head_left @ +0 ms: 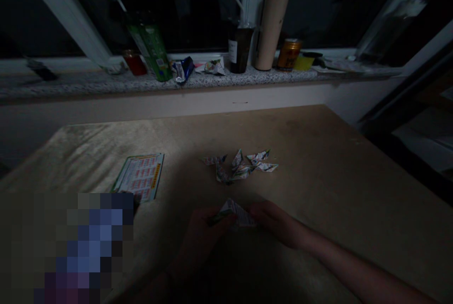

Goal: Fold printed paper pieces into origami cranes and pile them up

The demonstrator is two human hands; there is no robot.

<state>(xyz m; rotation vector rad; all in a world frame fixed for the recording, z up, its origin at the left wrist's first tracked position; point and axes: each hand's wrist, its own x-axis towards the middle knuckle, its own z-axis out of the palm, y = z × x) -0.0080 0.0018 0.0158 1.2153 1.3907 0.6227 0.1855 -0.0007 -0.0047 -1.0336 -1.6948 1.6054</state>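
Between my two hands is a folded piece of printed paper [236,213], with a peaked corner pointing away from me. My left hand [208,228] is closed on its left side, the thumb lying over the front. The fingers of my right hand [271,216] pinch its right edge. Just beyond, several folded paper pieces with pointed ends lie on the table: one folded paper shape [262,161] at the right, others touching or close to it on the left. The light is dim, so the fold details are hard to see.
A stack of printed sheets [143,176] lies on the wooden table [311,153] at the left. A blurred-out patch covers the lower left. Along the granite windowsill [208,82] stand a green package [152,49], a dark cup with a straw [240,49], a tall flask [274,21] and an orange can [289,54].
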